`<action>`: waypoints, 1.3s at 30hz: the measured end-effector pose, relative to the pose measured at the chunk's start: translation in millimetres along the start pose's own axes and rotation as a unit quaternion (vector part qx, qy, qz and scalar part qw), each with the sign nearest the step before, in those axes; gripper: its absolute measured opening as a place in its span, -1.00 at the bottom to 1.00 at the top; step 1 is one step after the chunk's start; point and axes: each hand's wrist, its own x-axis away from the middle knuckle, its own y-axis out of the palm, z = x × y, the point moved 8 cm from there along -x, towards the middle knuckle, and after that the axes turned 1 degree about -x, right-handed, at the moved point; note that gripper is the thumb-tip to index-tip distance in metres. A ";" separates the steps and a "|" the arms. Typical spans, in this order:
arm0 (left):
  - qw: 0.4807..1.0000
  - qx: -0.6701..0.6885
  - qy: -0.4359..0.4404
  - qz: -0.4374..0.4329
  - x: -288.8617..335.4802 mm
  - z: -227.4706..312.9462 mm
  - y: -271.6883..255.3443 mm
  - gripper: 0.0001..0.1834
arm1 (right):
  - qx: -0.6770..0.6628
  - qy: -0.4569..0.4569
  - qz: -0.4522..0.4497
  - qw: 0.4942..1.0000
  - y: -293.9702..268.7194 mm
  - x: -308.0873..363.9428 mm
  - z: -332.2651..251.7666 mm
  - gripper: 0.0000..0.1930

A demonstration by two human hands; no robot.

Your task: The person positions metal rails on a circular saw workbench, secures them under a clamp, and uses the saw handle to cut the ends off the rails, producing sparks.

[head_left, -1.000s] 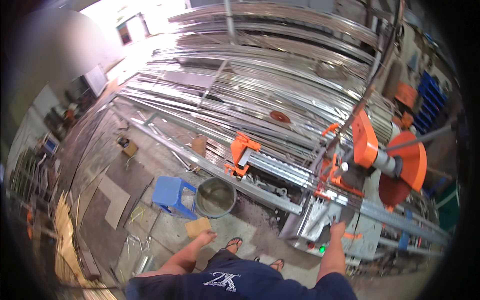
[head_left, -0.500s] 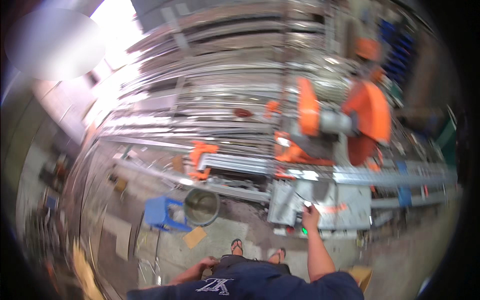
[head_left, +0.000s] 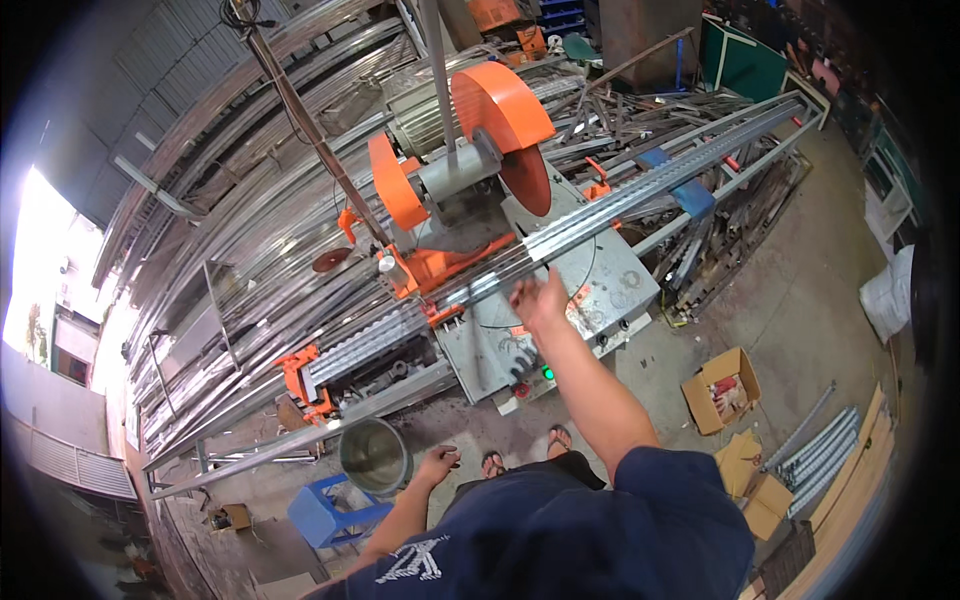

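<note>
Head camera: the right hand [head_left: 540,303], loosely open, reaches just beside the long metal profile [head_left: 655,182] stretching toward two o'clock, with the saw blade [head_left: 526,183] at twelve. Left hand [head_left: 437,466] (relaxed, fingers part-bent and parted) hovers near the bucket [head_left: 375,435] at nine.

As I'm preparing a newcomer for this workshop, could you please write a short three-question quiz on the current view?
1. True or false: the stool beside the bucket is blue.
2. Which of these is nearest the left hand: (A) the bucket, (B) the saw blade, (C) the carton?
3. Fill in: the right hand is over the saw table, whose lit button is ____.

Key: 1 true; 2 A; 3 green.
</note>
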 end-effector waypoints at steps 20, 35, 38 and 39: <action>0.534 -0.084 0.828 0.145 271.7 693.6 -121.1 -0.50 | 0.570 0.071 0.177 0.799 -260.7 348.9 111.1 -0.73; 0.643 -0.099 0.716 0.254 165.7 1040.5 -144.8 -0.65 | 0.205 0.003 0.527 0.825 -317.3 594.8 109.2 -0.78; 0.318 -0.342 0.672 0.575 193.9 995.8 -141.3 -0.46 | 0.368 0.018 0.442 0.818 -337.6 560.4 64.5 -0.73; 0.333 -0.336 0.703 0.531 190.5 977.3 -127.4 -0.53 | 0.384 0.021 0.426 0.819 -352.8 554.3 50.2 -0.71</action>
